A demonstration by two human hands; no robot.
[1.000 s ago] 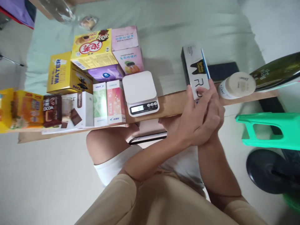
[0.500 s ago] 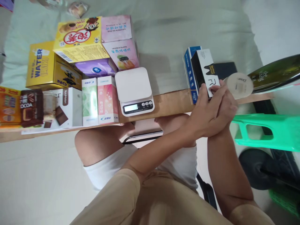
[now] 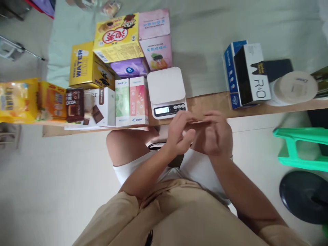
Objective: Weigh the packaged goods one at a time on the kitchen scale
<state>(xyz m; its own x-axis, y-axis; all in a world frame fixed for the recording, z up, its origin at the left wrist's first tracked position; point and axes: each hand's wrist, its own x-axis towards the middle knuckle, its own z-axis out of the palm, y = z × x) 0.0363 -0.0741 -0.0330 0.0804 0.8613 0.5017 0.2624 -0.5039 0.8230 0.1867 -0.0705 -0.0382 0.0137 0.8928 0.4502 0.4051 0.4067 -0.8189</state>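
My left hand [image 3: 179,132] hovers at the table's front edge, just below the white kitchen scale [image 3: 166,85]. Its thumb stands apart from the fingers, and nothing shows in it. To its right, my right hand [image 3: 218,134] is slightly blurred, with loosely bent fingers pointing toward the left hand and no object visible in it. The scale has a bare white platform and a lit display. Beyond my right hand stand a black-and-white R&O box [image 3: 256,73], a blue box [image 3: 231,77] and a white round-lidded jar [image 3: 294,88].
Left of the scale are a pink box [image 3: 138,100], a green box [image 3: 122,102], a purple pack [image 3: 129,67], a yellow cartoon box [image 3: 119,37], a WATER box [image 3: 82,66] and snack packs [image 3: 19,99]. A green stool [image 3: 302,131] stands at right.
Both hands have left the boxes and jar at the right and moved left toward the scale. They were together and are now apart. My view has shifted, too.
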